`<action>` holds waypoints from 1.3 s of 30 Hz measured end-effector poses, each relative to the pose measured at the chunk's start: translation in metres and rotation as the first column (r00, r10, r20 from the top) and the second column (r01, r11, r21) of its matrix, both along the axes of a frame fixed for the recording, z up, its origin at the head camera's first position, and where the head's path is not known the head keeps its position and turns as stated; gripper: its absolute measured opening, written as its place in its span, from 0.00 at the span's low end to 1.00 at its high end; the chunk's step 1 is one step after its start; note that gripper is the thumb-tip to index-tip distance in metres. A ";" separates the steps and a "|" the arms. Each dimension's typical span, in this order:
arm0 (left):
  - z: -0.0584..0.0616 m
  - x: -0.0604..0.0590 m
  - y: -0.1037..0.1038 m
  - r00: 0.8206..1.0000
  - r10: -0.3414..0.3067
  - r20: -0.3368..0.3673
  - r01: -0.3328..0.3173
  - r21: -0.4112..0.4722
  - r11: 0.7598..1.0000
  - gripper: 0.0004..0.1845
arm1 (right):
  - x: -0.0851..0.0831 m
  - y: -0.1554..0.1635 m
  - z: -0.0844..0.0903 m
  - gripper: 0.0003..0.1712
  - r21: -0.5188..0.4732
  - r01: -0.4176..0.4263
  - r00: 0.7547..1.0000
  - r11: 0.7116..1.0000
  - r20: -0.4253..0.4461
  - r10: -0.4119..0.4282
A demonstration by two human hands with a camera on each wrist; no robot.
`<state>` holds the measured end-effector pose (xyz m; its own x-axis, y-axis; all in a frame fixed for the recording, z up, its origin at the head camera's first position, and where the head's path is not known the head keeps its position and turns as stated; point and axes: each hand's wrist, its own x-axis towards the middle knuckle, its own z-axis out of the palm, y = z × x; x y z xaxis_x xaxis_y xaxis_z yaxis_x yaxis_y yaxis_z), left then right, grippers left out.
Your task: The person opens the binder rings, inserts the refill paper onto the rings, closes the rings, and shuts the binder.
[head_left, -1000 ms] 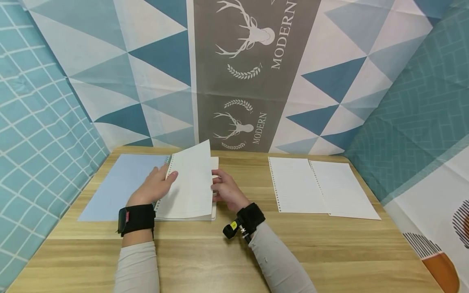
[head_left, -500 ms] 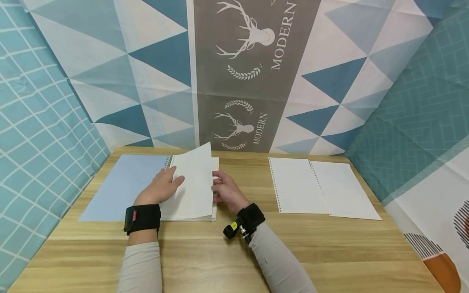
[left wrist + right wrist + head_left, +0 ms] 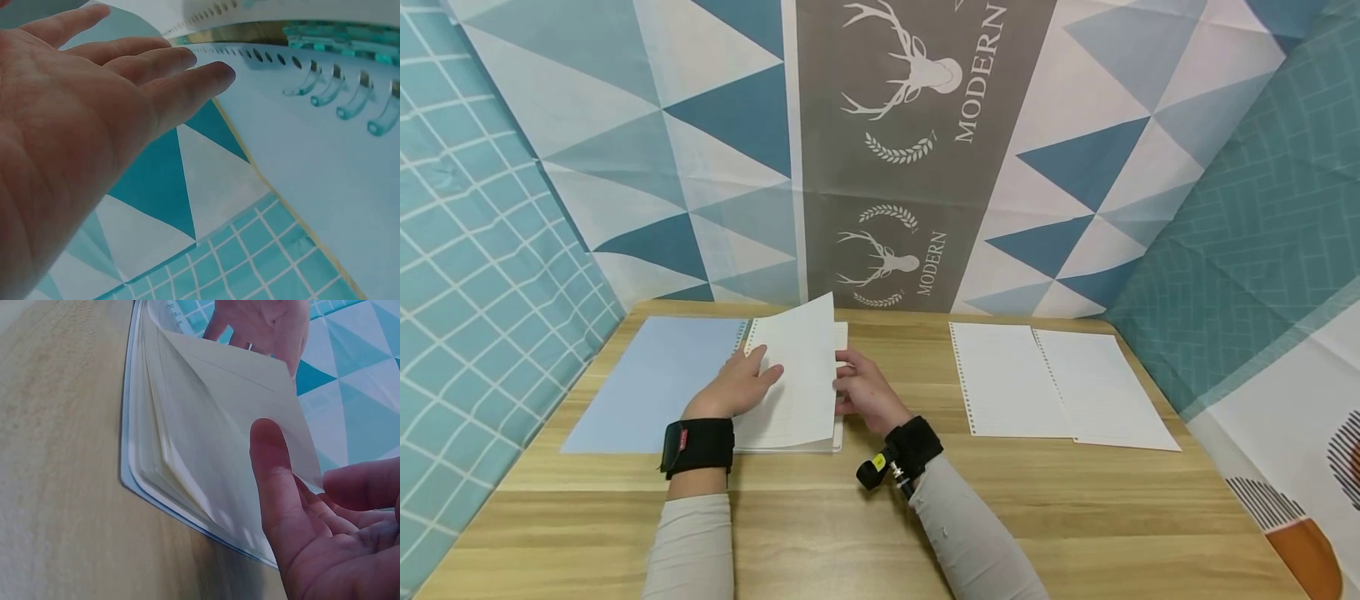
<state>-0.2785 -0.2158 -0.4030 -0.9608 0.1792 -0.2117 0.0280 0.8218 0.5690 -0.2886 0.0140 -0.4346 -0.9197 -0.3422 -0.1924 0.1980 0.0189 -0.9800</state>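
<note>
Binder notebook (image 3: 790,437), light blue, lies open on a wooden table (image 3: 865,533), left of centre and near the patterned backdrop; its blue cover (image 3: 647,379) is spread flat to the left, and clear plastic rings (image 3: 340,103) run along its spine. One punched page (image 3: 793,375) is lifted off the stack, raised and tilted, its free edge towards the right hand. Left hand (image 3: 737,387): fingers straight and relaxed, lying against the lifted page's left part near the rings; the left wrist view shows the palm open with fingertips (image 3: 212,72) beside the row of punched holes. Right hand (image 3: 863,392): loosely curled, thumb (image 3: 272,469) against the page's free edge and the other fingers close behind it; whether the page is truly pinched cannot be told. Stack of remaining pages (image 3: 169,456) lies flat beneath, inside the binder's rounded blue back cover. Two loose lined sheets (image 3: 1060,383), punched along their left edges, lie flat side by side on the right of the table, the right one slightly overlapping the left, well apart from the binder. Each wrist bears a black strap (image 3: 698,446). Backdrop: printed cloth (image 3: 895,150) with triangles, deer heads and the word MODERN.
</note>
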 end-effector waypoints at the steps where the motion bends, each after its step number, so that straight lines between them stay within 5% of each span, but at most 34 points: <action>1: -0.001 0.000 0.001 1.000 0.006 0.003 -0.006 -0.002 1.000 0.41 | 0.000 0.000 0.000 0.31 0.002 0.001 1.000 1.000 0.001 -0.001; 29: -0.004 0.001 0.012 0.998 0.015 0.055 -0.011 -0.073 0.997 0.40 | -0.005 0.012 0.002 0.34 0.018 0.017 0.999 1.000 0.033 -0.018; 39: -0.006 0.000 0.014 0.998 0.015 0.056 -0.011 -0.074 0.997 0.40 | -0.008 0.033 0.013 0.31 0.162 -0.049 0.998 0.986 -0.026 0.054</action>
